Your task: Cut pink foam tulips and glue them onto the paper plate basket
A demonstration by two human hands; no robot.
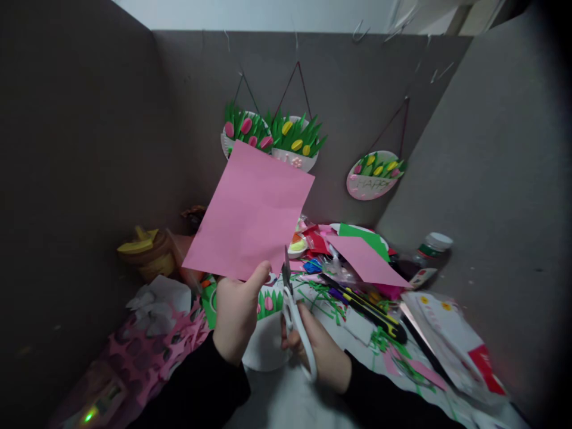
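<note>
My left hand [238,310] pinches the lower edge of a pink paper sheet [254,214], thumb on top, holding it raised and tilted. My right hand [315,348] grips white-handled scissors [295,328] with the blades pointing up, beside the sheet's lower right edge. Whether the blades touch the paper is unclear. Below the hands, a white paper plate [266,348] with green paper grass and a pink tulip lies on the table, partly hidden by both hands.
Three plate decorations hang on the grey partition [339,77]. Pink scraps [134,357] lie at left near a brown pot [149,256]. At right are a black and yellow cutter [370,310], another pink sheet [369,259], a bottle [433,247] and plastic packets [456,339].
</note>
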